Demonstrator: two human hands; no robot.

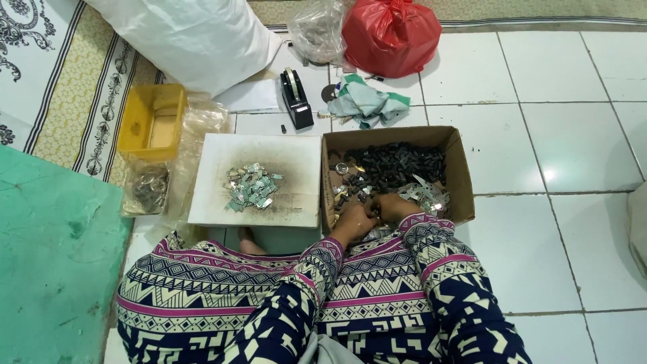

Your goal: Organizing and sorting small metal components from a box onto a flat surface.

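Both my arms in patterned sleeves reach down from the bottom of the frame and meet in the middle. My left hand [352,222] and my right hand [393,205] come together at the near edge of the brown cardboard box [460,176], just right of the center. My fingers are bunched close together, tip to tip, around something tiny between them. It is too small for me to tell what it is, or if my fingers are pinching it tight.

The box sits on the white tile floor [573,135]. Inside it, small dark plastic pieces [394,165] are piled near the far side, above my hands. Thin shiny metal bits [426,193] lie in the box just to the right of my right hand, very near my fingers.

To the left of the box is a flat white board [222,195] with a little heap of small silver-green metal clips [251,187] on it, well apart from my hands. Higher up in the frame stand a black tape dispenser [295,98], a red plastic bag [391,34] and a yellow plastic tub [151,121] at the left.
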